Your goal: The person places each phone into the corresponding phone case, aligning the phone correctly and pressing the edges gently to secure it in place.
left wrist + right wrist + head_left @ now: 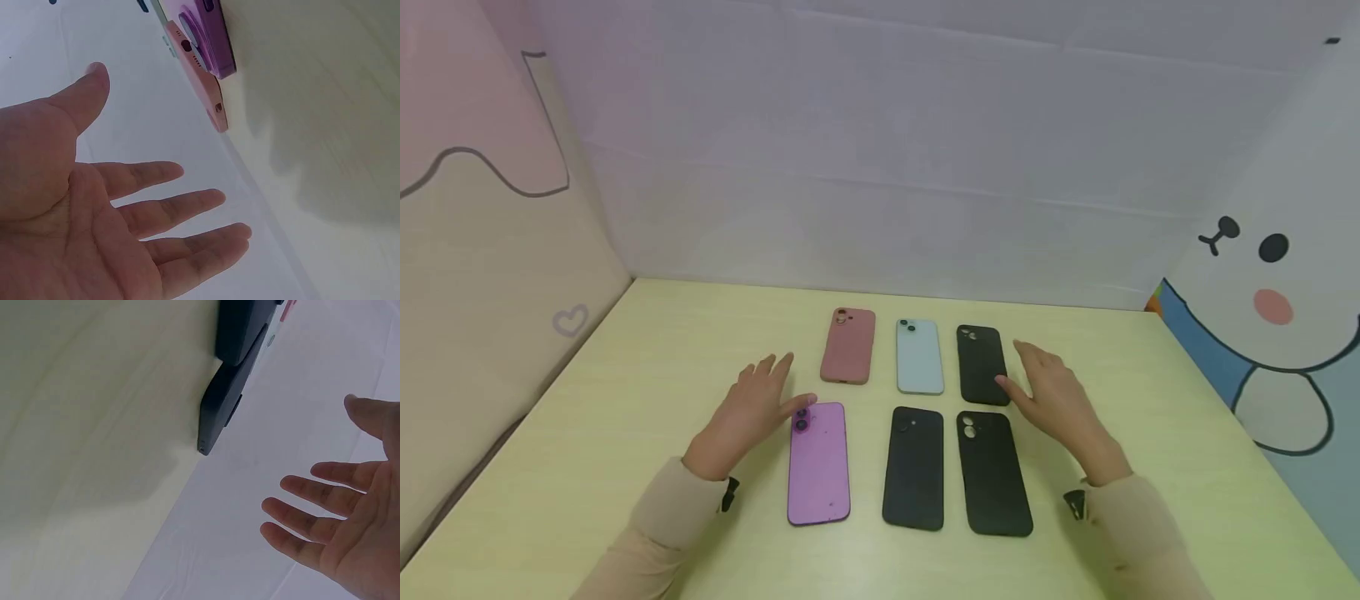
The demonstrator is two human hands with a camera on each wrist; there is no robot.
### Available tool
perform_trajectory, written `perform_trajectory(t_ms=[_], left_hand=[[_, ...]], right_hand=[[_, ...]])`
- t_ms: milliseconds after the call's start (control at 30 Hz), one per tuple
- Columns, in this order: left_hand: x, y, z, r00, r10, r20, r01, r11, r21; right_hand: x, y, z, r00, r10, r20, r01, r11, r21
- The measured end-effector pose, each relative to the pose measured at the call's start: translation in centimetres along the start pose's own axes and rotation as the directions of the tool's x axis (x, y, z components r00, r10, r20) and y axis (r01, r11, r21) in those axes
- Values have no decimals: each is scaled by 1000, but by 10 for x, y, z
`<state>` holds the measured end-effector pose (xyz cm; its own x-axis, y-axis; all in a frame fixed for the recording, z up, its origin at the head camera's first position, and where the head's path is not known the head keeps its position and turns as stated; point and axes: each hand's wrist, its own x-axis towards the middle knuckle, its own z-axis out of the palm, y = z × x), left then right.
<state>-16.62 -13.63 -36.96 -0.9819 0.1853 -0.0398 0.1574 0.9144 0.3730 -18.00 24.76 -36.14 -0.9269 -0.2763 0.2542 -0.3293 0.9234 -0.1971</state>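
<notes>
My left hand (747,415) hovers over the table with fingers spread, its thumb above the camera end of a purple phone (818,467). Fingers apart and palm bare, my right hand (1054,402) is just right of a black phone or case (982,367) in the far row. Also in that row lie a pink phone or case (848,348) and a light blue phone (919,358). The near row holds the purple phone, a black phone (913,471) and a black case with camera holes (995,477). Both wrist views show empty palms.
All the phones and cases lie flat on a pale wooden-looking table (662,358). A white cloth wall (887,167) rises behind the far edge. Printed cartoon panels flank the left and the right (1285,333) side.
</notes>
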Motion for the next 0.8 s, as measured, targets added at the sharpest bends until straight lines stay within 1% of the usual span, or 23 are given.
perform_trajectory(t_ms=[167,433,533,700,800], left_hand=[[-7,10,2,1000,-15,-2,15,999,38],[-18,25,9,1000,-17,0,17,996,88],[-19,29,13,1000,-22,-2,22,995,93],[-20,35,20,999,-47,-9,47,996,79],[-21,39,23,998,-59,-14,60,993,102]], right_hand=[[9,-16,-2,999,-36,-10,36,999,-15],[27,-40,0,997,-77,20,78,997,-15],[36,-49,1,995,-94,35,94,996,-5],[50,-65,5,990,-111,86,111,994,5],[59,-75,6,987,-116,114,116,993,10]])
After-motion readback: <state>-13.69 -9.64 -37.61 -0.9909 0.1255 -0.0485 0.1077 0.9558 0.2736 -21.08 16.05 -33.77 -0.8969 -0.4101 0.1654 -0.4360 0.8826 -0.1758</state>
